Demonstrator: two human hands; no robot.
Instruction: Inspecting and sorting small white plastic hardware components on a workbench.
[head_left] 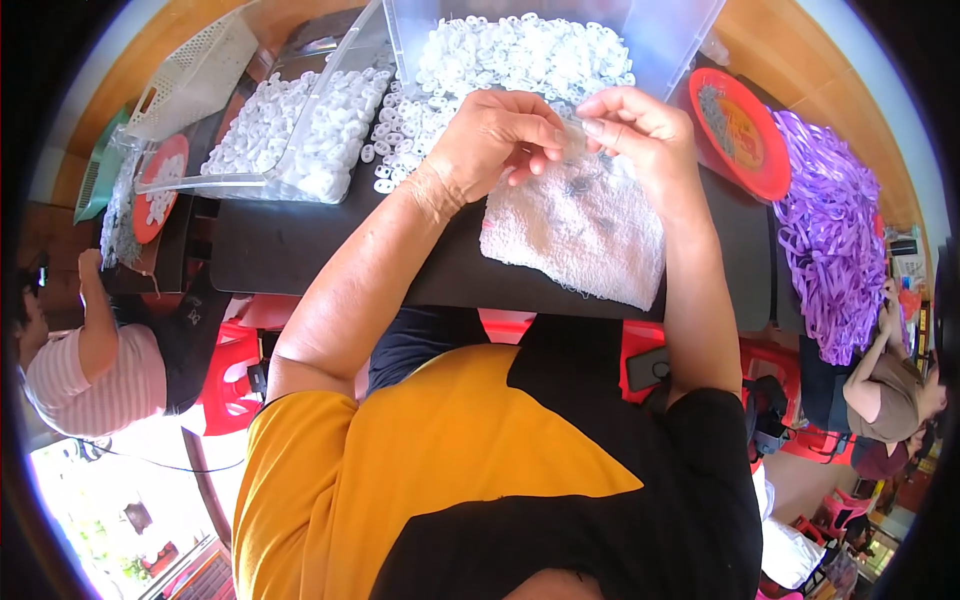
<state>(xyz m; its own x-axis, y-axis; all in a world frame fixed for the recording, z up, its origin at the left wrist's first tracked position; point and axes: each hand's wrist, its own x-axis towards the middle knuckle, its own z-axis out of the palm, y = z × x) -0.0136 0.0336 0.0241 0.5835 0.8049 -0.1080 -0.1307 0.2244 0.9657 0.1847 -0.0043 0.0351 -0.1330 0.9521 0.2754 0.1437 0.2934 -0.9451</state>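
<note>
Presently the left hand [497, 135] and the right hand [637, 135] meet fingertip to fingertip at the upper centre of the frame. Both pinch something small between them, too small to identify, though it is probably one of the white rings. They work directly over a white towel [580, 235] spread on the black table [290, 250], with a few small dark pieces lying on the cloth just below the fingers; the towel likely keeps such bits from rolling off.

Just behind the hands, a clear plastic bin [660, 40] holds a heap of white rings [520, 50], within easy reach. A second clear tray [290, 125] of the same rings sits to the upper left. To the upper right lies a red plate [765, 160] with small dark parts, and beyond it a pile of purple straps [825, 235]. Other people sit at the left and right edges.
</note>
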